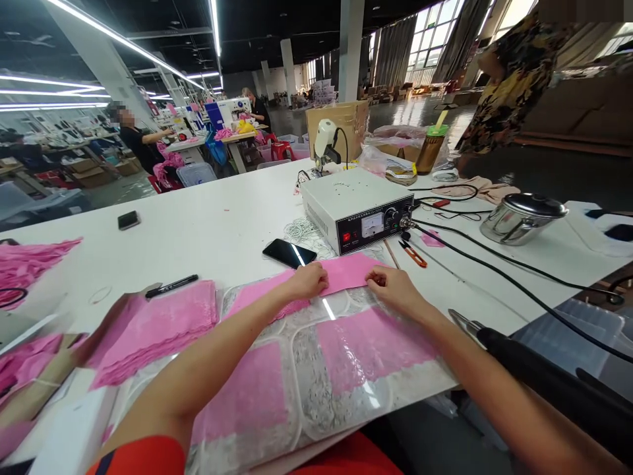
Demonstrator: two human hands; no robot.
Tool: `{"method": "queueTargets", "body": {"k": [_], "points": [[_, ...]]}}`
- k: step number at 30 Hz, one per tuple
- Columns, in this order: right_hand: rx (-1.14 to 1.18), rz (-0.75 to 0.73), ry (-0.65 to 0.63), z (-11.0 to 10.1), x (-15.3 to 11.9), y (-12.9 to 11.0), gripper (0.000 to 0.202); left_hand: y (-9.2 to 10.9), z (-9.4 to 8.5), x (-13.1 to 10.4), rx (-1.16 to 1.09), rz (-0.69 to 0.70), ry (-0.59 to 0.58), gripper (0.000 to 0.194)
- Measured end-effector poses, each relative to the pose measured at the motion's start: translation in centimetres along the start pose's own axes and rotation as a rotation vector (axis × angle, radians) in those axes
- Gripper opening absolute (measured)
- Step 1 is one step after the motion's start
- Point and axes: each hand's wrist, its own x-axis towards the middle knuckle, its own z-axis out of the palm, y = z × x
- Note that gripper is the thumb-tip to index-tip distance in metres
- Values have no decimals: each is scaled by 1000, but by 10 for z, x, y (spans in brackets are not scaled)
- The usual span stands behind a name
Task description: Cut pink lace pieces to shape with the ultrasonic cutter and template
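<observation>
Pink cloth (346, 272), mid-frame, lies btwn the hands, just in front of the box (359, 194). L hand (310, 280): fingers bent, pinching its L end. R hand (393, 287): thumb & forefinger closed on the R end, other fingers curled.

To do it well, I'd pull both ends w/ equal, light tension so the edge stays straight; too hard a tug could skew thin cloth. Smooth it flat, corners square, before letting go. Phone (284, 253) is close to the L hand, so mind knuckles. Snips (413, 254), right of centre, should be kept off the cloth.

Writing: box's black panel (373, 225) has a line of characters up top + small labels, too small to read. No brand legible.
</observation>
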Motion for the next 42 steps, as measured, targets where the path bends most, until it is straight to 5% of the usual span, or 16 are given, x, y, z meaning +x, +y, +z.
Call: {"method": "queueTargets", "body": {"k": [10,27,34,42], "points": [[-22,-37,0,6,-2,-1,17,6,4,-3,-21,23,36,34],[-87,-264,-58,25,0,-25,13,-12,-11,10,-226,77,-153,34],[-214,-342,20,31,8,-22,15,-13,-29,8,-286,120,-151,34],[-324,-308,188,9,7,7,15,0,-55,-5,-328,241,-173,27]]}}
